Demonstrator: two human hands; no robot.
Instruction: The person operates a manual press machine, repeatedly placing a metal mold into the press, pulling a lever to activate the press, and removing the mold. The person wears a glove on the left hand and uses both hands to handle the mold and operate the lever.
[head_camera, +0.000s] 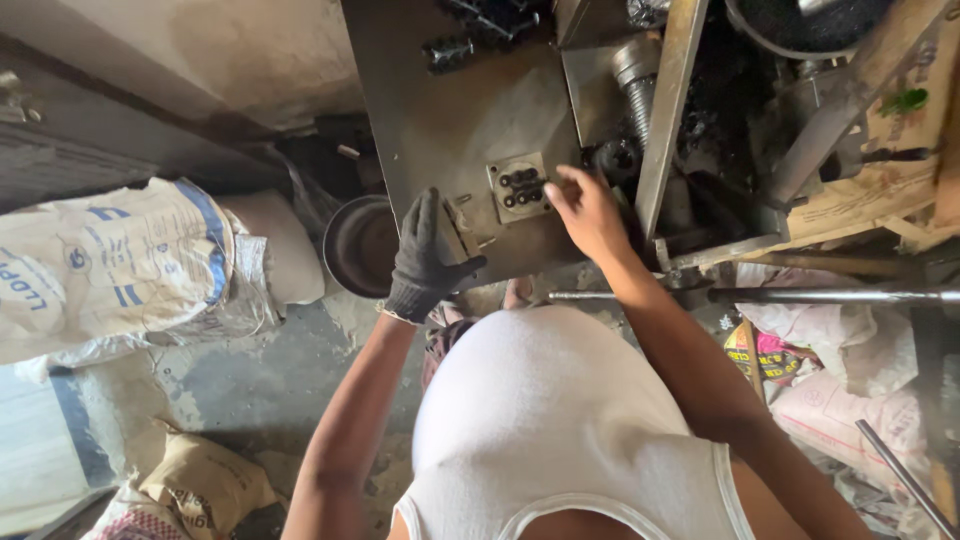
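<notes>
**Two hands up at the switch box**

Head view: the steel machine panel (450, 110) is the landmark. Gloved left hand (428, 258) grips a small flat metal piece (458, 240) against the panel's lower edge, fingers wrapped around it. Bare right hand (588, 212) sits just right of the one switch box (520, 187), fingers loosely curled, holding nothing I can make out. One round pan (360, 245) sits left of the panel, with two printed sacks (110, 265) further left.
</notes>
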